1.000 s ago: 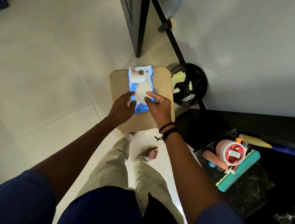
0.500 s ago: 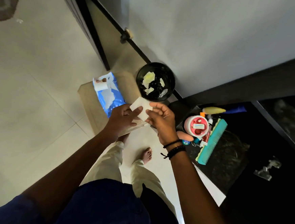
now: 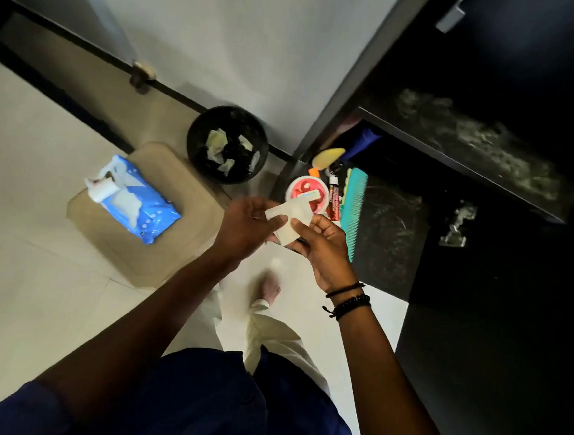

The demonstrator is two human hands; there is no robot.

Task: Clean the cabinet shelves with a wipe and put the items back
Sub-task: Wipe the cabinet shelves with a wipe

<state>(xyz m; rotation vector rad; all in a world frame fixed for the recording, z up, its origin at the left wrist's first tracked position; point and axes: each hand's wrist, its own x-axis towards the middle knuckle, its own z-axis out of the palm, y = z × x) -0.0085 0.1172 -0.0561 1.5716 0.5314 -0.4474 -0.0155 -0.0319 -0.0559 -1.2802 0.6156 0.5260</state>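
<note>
Two hands held one wipe.
The left hand [image 3: 243, 226] and right hand [image 3: 324, 247] pinched the white wipe [image 3: 291, 216] just below the black bin [image 3: 228, 144].

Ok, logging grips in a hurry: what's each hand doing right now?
Left hand: pinching the wipe.
Right hand: pinching the same wipe.

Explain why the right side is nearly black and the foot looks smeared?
Head view: light falls on the pale floor and wall, while the black cabinet swallows it, leaving only a dull sheen on its shelf. Head view: the foot is motion-blurred, the wipe fairly sharp. Head view: the wide lens slants upright edges.
</note>
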